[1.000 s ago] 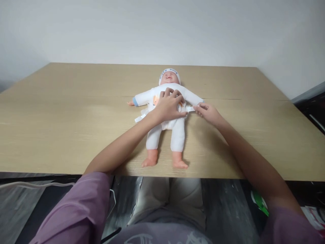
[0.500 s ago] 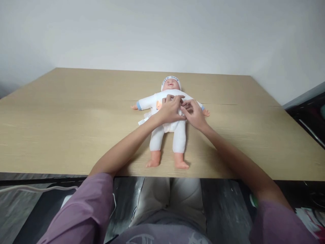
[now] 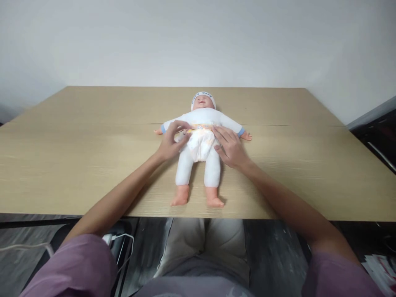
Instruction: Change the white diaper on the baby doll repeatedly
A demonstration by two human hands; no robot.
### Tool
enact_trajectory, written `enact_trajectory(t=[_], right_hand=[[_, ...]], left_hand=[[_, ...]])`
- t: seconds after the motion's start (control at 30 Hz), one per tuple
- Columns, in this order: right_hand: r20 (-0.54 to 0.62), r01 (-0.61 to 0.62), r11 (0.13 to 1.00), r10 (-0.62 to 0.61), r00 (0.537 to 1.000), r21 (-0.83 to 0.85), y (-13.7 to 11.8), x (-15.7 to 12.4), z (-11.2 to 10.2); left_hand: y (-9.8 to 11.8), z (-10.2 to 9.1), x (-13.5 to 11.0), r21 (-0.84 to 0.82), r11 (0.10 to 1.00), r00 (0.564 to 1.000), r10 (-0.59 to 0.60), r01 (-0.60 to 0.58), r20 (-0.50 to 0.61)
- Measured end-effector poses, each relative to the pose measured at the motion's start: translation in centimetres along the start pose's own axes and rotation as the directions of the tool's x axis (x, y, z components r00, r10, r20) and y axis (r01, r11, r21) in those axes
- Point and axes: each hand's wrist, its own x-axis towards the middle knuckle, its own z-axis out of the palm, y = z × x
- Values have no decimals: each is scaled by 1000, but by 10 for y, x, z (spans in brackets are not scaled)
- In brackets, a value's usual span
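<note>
A baby doll (image 3: 182, 167) in white clothes with blue cuffs lies on its back on the table, its head at the far end and feet towards me. A white printed diaper (image 3: 200, 145) with an orange-edged waistband is around its hips. My left hand (image 3: 173, 142) is at the diaper's left side, thumb and fingers closed round its edge. Across the right side lies my right hand (image 3: 230, 148), its fingers stretched out over the waistband. The diaper's side edges are partly covered by my hands.
The wooden table (image 3: 77, 165) reaches back to a pale wall (image 3: 185, 41). At the right edge stands a dark object (image 3: 377, 136). Below the near edge on the left runs a white cable (image 3: 126, 236).
My left hand has moved from the middle of the doll's waist to the left side. My right hand has flattened onto the diaper. The diaper's front is now uncovered.
</note>
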Motion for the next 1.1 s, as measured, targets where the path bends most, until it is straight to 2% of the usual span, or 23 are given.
enact_trajectory(t=[0.1, 0.2, 0.33, 0.43, 0.53, 0.63, 0.77, 0.87, 1.0, 1.1], right_hand=[[8, -11, 1000, 11, 1000, -4, -3, 1, -5], [-68, -28, 999, 29, 997, 18, -10, 7, -10], [-171, -67, 997, 70, 983, 23, -29, 34, -13], [-107, -24, 999, 29, 994, 43, -46, 63, -10], [9, -20, 995, 19, 1000, 100, -56, 90, -5], [112, -125, 980, 109, 988, 152, -59, 105, -1], [132, -235, 947, 210, 969, 217, -55, 109, 2], [142, -245, 937, 214, 966, 251, -50, 107, 2], [175, -260, 928, 218, 960, 267, -44, 106, 2], [167, -246, 934, 208, 964, 259, -45, 106, 2]], left_hand=[[-20, -25, -26, 163, 985, 999, -53, 51, 8], [-35, -44, -35, 342, 928, 985, -168, 150, 25], [-41, -49, -35, 508, 819, 947, -321, 267, 20], [-37, -45, -35, 537, 785, 920, -389, 308, 41], [-35, -45, -36, 461, 808, 901, -433, 367, 41], [-38, -50, -35, 381, 831, 892, -451, 405, 36], [-39, -49, -21, 8, 916, 916, -401, 401, -31], [-28, -34, -2, -183, 905, 912, -403, 383, -82], [-7, -2, 24, -255, 903, 932, -362, 346, -18], [-1, 15, 31, -272, 916, 954, -300, 295, 21]])
